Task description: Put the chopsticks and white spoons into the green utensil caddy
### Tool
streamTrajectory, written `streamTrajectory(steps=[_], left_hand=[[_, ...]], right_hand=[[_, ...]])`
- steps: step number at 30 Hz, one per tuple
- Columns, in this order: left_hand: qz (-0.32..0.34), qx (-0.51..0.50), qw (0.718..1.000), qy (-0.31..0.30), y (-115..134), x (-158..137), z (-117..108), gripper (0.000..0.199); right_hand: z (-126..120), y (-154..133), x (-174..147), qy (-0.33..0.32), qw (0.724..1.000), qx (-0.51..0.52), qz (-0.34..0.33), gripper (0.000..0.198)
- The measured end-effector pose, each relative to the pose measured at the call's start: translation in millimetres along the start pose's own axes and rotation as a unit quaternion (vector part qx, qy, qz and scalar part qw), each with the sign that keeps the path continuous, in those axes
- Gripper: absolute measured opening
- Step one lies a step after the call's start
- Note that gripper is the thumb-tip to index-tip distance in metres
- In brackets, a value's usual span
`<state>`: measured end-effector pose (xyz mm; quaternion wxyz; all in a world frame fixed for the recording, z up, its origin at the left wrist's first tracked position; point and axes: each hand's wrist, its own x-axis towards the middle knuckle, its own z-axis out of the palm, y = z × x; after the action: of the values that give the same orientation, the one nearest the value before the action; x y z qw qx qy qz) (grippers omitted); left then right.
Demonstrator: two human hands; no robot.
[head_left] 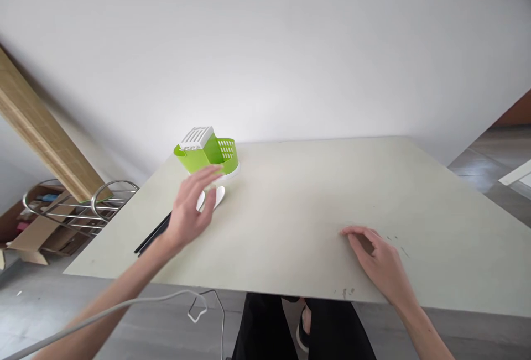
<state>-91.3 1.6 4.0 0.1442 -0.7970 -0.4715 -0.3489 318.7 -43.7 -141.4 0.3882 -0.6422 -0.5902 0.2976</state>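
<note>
My left hand (193,205) hovers over the left part of the table, thumb and fingers apart, with nothing seen between them. Partly hidden behind it are a white spoon (219,198) and a second white spoon-like piece (201,201). Dark slender sticks, which look like chopsticks (151,235), lie by its wrist, their far ends covered. Just beyond the fingertips stands a green cutlery holder (194,160) with a white slotted top and a perforated basket side. My right hand (375,257) rests at the table's front right, thumb and fingertips pinched together with nothing visible in them.
The pale table (290,210) meets a white wall at the back. A metal rack (112,205), a cardboard box (37,233) and a leaning wooden board (45,128) are at the left. A grey cable (124,304) hangs across the lower left.
</note>
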Motion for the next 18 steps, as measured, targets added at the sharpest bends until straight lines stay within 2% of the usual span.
streamTrajectory(steps=[3, 7, 11, 16, 18], left_hand=[[0.004, 0.081, 0.996, 0.023, -22.2, 39.7, -19.9, 0.046], [0.001, 0.146, 0.989, 0.011, -55.2, 70.6, -28.0, 0.056], [-0.037, 0.19, 0.979, -0.061, -88.4, 79.6, -20.9, 0.059], [-0.147, 0.216, 0.951, -0.165, -125.6, 77.6, -5.2, 0.069], [-0.166, 0.213, 0.943, -0.196, -134.2, 75.1, 0.8, 0.073]], right_hand=[[0.5, 0.1, 0.4, 0.001, 1.0, 0.011, -0.003, 0.042], [1.9, 4.0, 1.0, -0.008, 1.0, 0.027, -0.003, 0.043], [3.3, 6.9, 1.8, -0.013, 0.999, 0.028, -0.012, 0.041], [3.8, 6.8, 3.7, -0.011, 0.999, 0.027, -0.033, 0.04], [3.6, 5.8, 4.2, -0.016, 0.999, 0.032, -0.031, 0.04]])
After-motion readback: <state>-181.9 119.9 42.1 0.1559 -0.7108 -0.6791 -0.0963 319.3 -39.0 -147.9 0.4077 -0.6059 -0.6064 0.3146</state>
